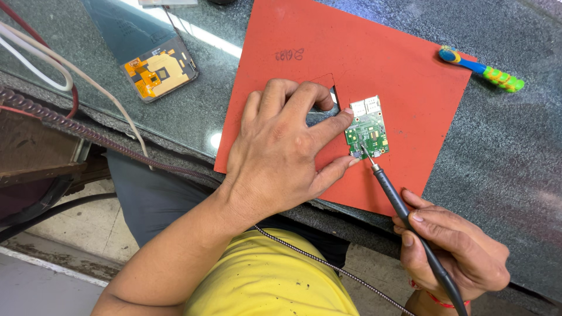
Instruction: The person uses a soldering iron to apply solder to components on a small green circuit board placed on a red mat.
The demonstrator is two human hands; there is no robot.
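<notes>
I see the small green circuit board [367, 133] lying on the red mat [410, 70]. My left hand [281, 152] spreads flat beside it, two fingertips steadying its left edge. My right hand [453, 248] pinches a black soldering iron [404, 210], tip touching the board's lower edge. A toothbrush [483, 70] lies at the mat's far right corner.
</notes>
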